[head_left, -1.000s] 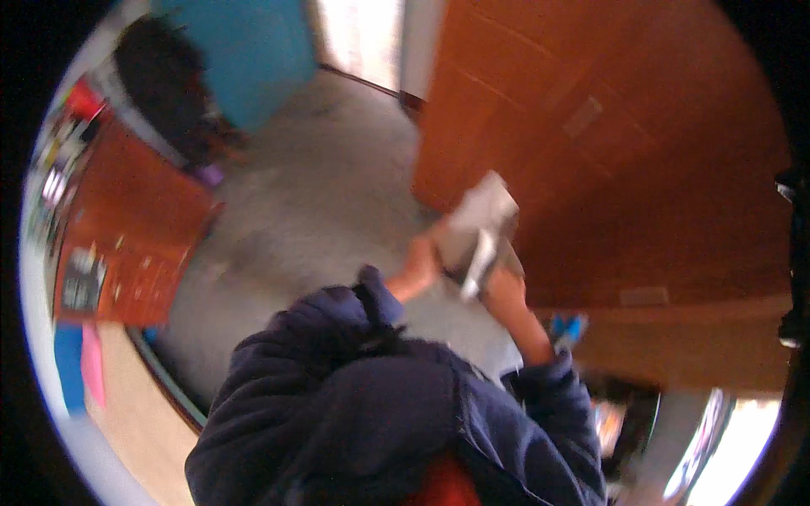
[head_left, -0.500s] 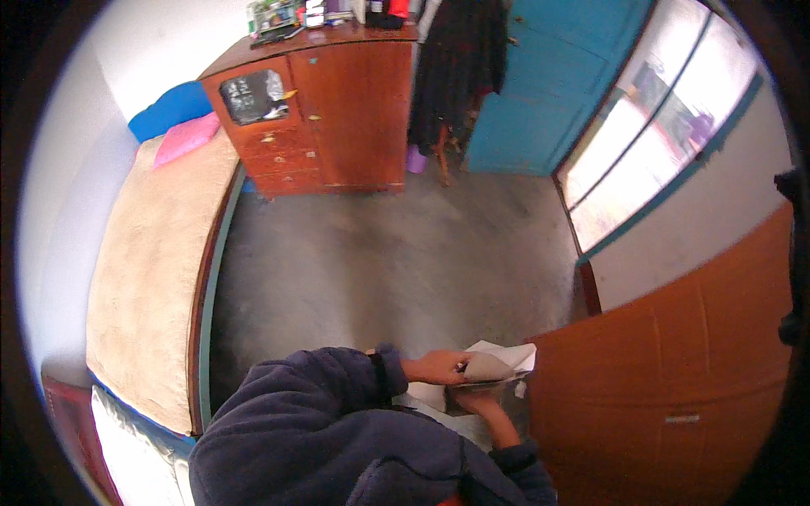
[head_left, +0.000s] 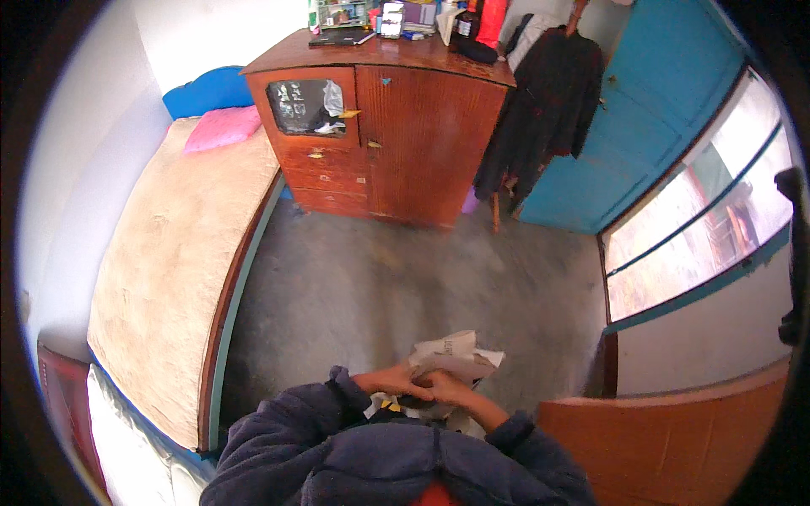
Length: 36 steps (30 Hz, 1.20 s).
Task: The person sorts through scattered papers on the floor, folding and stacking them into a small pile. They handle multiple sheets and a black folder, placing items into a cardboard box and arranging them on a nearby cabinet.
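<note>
Close in front of my body, both hands meet at the lower edge of a folded, creased piece of beige and white paper (head_left: 456,356). My left hand (head_left: 393,381) comes in from the left and is closed on its lower left part. Against it, my right hand (head_left: 449,388) is closed on the same paper lower down, its fingers touching the left hand. The paper stands up from the hands, its torn-looking corner pointing right. Just beneath my hands shows a whitish item with a yellow patch (head_left: 390,406), mostly hidden by hands and sleeves.
A bed with a beige mattress (head_left: 169,278) and pink pillow (head_left: 224,129) runs along the left. A wooden cabinet (head_left: 430,135) with items on top stands ahead. Dark clothes (head_left: 548,101) hang beside a blue door (head_left: 650,110). A brown wooden panel (head_left: 666,447) is at lower right.
My view has turned right and lifted. Both hands have drawn together, and the paper now stands more upright and farther left of the wooden panel.
</note>
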Each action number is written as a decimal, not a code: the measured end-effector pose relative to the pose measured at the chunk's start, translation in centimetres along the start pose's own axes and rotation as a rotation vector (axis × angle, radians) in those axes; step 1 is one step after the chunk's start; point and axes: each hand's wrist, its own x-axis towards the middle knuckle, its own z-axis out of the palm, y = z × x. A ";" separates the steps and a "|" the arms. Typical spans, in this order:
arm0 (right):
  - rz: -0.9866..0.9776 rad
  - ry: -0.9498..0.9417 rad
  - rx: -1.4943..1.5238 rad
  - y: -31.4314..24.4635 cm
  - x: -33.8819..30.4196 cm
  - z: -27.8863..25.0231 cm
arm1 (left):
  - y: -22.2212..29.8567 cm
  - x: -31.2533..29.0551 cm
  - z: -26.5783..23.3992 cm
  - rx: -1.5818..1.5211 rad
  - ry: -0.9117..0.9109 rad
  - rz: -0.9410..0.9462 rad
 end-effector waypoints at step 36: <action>-0.236 -1.249 -0.444 -33.5 28.0 -40.6 | 1.2 1.4 -23.1 -0.335 1.766 0.235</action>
